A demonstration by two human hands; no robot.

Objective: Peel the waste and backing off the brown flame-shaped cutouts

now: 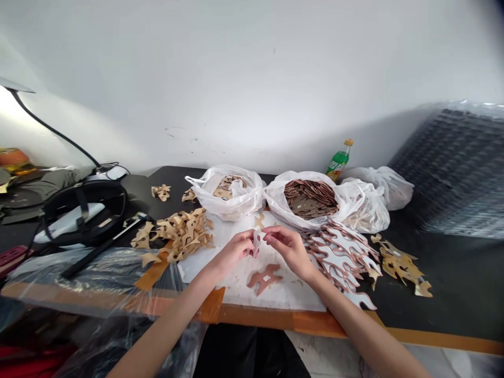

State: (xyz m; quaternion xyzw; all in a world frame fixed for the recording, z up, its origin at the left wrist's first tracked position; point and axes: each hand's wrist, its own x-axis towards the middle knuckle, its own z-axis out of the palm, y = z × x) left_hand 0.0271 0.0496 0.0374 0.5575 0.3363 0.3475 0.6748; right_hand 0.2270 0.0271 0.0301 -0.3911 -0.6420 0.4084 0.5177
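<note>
My left hand [239, 249] grips a small white-faced cut-out piece [256, 241] with curved edges, held upright over the white paper [236, 275]. My right hand [289, 245] is beside it, fingertips pinched at the piece's upper right edge; whether anything is between them is too small to make out. Below both hands, a reddish-brown wavy cut-out [264, 279] with a small white label lies flat on the paper. A pile of white-faced, brown-edged cut-outs [340, 254] spreads by my right forearm. Tan curved scraps [185, 233] are heaped to the left of my left hand.
Behind the hands stand two white plastic bags [232, 210] of cut-outs, with a knotted bag [370, 210] and green bottle [338, 161] to the right. Yellowish sheets [401, 265] lie farther right, near stacked black trays [452, 168]. At left are a black headset [84, 210] and lamp [55, 126].
</note>
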